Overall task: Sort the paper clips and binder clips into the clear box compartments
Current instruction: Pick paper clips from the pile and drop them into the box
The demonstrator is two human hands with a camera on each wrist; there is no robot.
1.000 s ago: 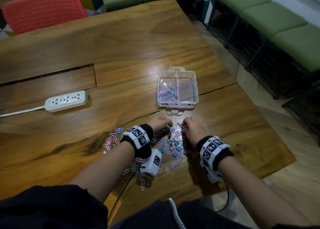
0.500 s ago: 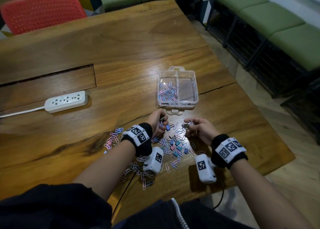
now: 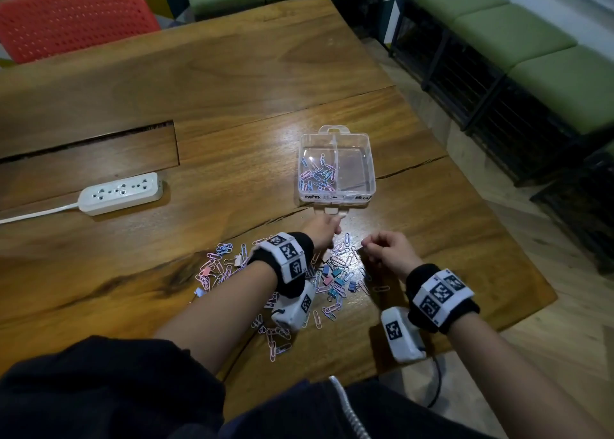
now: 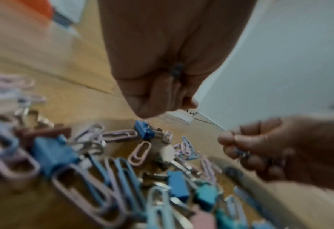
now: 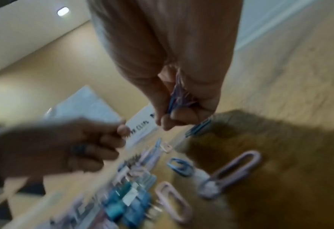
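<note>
The clear box [image 3: 373,176] stands on the wooden table; its left compartment holds several paper clips [image 3: 316,175], and its right compartment shows nothing inside. A loose pile of pink and blue paper clips and small binder clips [image 3: 333,278] lies in front of it. My left hand [image 3: 327,231] hovers just before the box's near tab, fingers curled into a fist [image 4: 162,100] round a small dark blue clip [image 4: 176,71]; I cannot tell which kind. My right hand [image 3: 373,245], beside it above the pile, pinches a bunch of blue and pink paper clips [image 5: 176,99].
A white power strip [image 3: 121,192] with its cord lies at the left. A slot [image 3: 89,142] runs across the tabletop behind it. A red chair [image 3: 76,19] stands at the far side; green benches [image 3: 531,56] line the right. The table edge [image 3: 518,245] is right of my hands.
Both hands have lifted off the pile with clips in their fingers. The left hand moved forward toward the box; the right wrist turned outward and rose.
</note>
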